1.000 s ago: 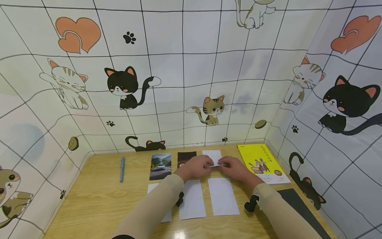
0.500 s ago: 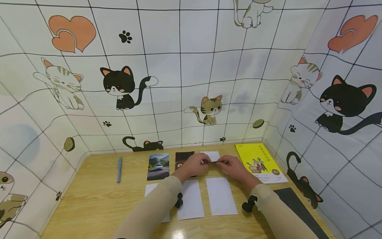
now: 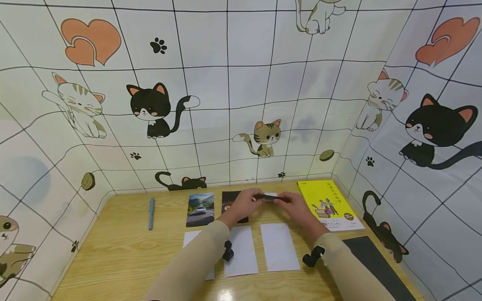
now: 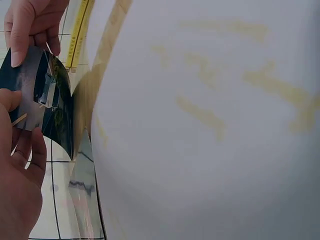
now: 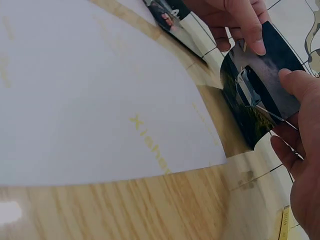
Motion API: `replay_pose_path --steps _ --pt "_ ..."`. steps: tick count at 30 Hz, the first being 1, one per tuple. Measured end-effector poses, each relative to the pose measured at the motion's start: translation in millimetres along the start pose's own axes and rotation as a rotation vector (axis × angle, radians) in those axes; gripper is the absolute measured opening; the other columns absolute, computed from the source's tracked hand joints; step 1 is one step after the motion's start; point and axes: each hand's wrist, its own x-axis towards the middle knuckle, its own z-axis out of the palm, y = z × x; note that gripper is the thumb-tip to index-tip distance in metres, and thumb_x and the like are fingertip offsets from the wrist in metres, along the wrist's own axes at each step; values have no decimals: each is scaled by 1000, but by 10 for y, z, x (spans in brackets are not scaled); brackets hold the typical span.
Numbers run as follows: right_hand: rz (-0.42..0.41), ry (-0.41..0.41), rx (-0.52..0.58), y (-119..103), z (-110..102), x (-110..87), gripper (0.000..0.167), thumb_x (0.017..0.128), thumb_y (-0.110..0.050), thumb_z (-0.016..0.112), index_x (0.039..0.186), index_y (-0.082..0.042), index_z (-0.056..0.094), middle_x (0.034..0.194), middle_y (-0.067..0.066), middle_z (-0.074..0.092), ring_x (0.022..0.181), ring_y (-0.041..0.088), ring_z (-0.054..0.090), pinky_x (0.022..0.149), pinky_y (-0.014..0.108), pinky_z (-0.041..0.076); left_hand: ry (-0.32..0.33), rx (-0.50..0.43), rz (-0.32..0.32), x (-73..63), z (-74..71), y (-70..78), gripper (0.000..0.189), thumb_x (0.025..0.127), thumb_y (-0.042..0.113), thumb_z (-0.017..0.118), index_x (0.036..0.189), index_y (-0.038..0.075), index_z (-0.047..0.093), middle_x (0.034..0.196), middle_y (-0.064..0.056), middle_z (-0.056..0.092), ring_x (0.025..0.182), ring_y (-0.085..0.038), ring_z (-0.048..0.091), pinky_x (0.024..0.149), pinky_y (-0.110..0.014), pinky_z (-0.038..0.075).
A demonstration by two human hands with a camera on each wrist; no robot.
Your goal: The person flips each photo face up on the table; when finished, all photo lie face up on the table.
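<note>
Both hands hold a photo print (image 3: 268,198) raised near the back of the table, bent so its lower part curves. In the wrist views its picture shows a car on a road between dark strips. My left hand (image 3: 246,205) pinches one side, thumb on the picture, fingers behind. The other side is pinched by my right hand (image 3: 297,208) in the same way. A second photo print (image 3: 200,210) of a car on a mountain road lies left of the hands. Beside it, a dark print (image 3: 229,200) with a food-like picture is partly hidden by my left hand.
Several white sheets (image 3: 280,247) lie in a row in front, the left ones partly under the left sleeve. A yellow book (image 3: 326,202) lies at back right, a dark flat board (image 3: 376,263) at right, a blue pen (image 3: 151,214) at left. Patterned walls stand behind.
The print showed its white back between the hands, then was seen edge-on; now it is tilted with its dark picture side showing. Both hands stay close to the same place.
</note>
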Motion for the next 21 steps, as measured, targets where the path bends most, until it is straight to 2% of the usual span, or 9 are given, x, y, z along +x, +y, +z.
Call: replay_pose_path --steps 4,9,14,17,21 --pt "28 38 74 -19 -4 -7 14 105 -23 81 107 -9 81 101 11 76 95 25 66 84 32 55 20 -78 -33 -8 -8 22 11 112 34 71 114 27 79 109 10 74 90 -11 66 77 -34 56" --pt "38 78 174 -49 -18 -15 15 104 -19 81 110 -6 81 104 20 75 91 26 63 80 29 54 36 -126 -54 -5 -18 82 16 111 40 70 120 28 78 113 11 75 93 -11 68 77 -34 57" --pt "12 111 187 -105 -18 -5 19 104 -21 81 113 -4 81 105 12 77 90 22 63 78 26 53 53 -129 -51 11 -35 127 21 111 38 71 126 26 77 111 10 75 95 -11 68 79 -34 58" --pt "9 135 187 -154 -22 12 22 104 -23 81 112 -2 81 103 13 77 88 22 62 77 25 53 53 -120 -49 30 -47 141 17 111 37 71 122 25 76 108 11 73 94 -12 66 77 -33 56" --pt "17 153 175 -227 -44 37 23 105 -23 80 113 -2 80 102 21 76 89 30 64 77 28 53 38 -146 -56 40 -57 151 11 112 33 69 110 22 72 105 8 72 89 -13 64 74 -32 55"
